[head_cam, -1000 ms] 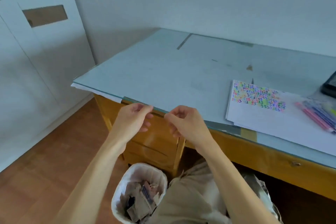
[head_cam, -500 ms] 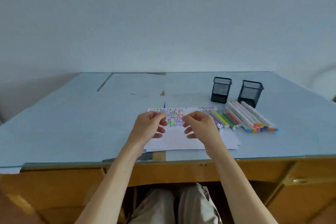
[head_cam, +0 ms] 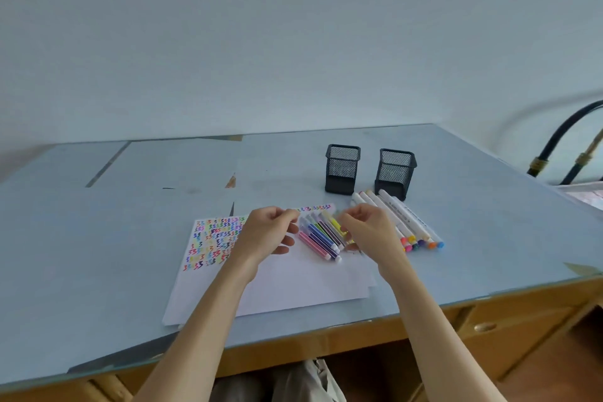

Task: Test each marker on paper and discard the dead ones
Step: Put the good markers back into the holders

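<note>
The slim markers (head_cam: 321, 240) lie in a tight fan on the upper right part of your paper (head_cam: 293, 287), between your two hands. They have clear barrels showing pink, purple, blue, green and yellow ink, with pale caps pointing toward you and to the right. Just to their right, a second row of thicker white markers (head_cam: 403, 222) rests on the desk, their coloured ends lined up nearest you.

The paper is a small stack of white sheets, and its upper left is filled with rows of short multicoloured squiggles (head_cam: 213, 240); a further strip of squiggles runs along the top edge.

Your left hand (head_cam: 267, 235) hovers over the paper just left of the slim markers, fingers curled with thumb and forefinger tips together; I cannot tell whether anything is pinched there. Your right hand (head_cam: 368, 232) is above the slim markers' right side, fingers curled downward, and whether it grips one is hidden.

Beyond the markers stand two black mesh pen cups (head_cam: 342, 170), upright and side by side. Everything sits on the pale blue desk top (head_cam: 98, 254), which has wooden drawers (head_cam: 489, 326) beneath its front edge.
</note>
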